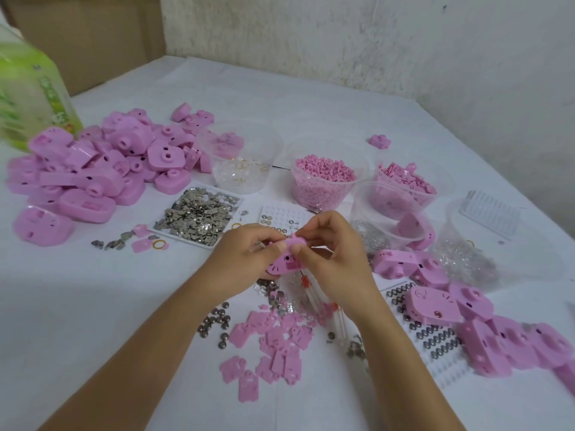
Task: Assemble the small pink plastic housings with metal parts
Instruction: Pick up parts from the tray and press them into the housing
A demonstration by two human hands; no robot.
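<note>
1. The left forearm (149, 346) and right forearm (401, 362) angled inward toward a pink housing (284, 263).
2. The left hand (245, 255), left of the housing, gripped it with curled fingers.
3. The right hand (331, 253), right of the housing, pinched its upper edge between thumb and forefinger.

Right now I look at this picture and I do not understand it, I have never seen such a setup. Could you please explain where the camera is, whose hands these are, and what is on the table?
There is no machine here, only a person working by hand. The single picture comes from a camera worn on the head, looking down. The left hand and the right hand together pinch one small pink plastic housing above the white table. On the table lie a heap of pink plastic housings at far left, a white tray of small silver metal pieces, a clear round tub of tiny pink plastic bits, flat pink plastic plates near the wrists, and round metal buttons beside them.
</note>
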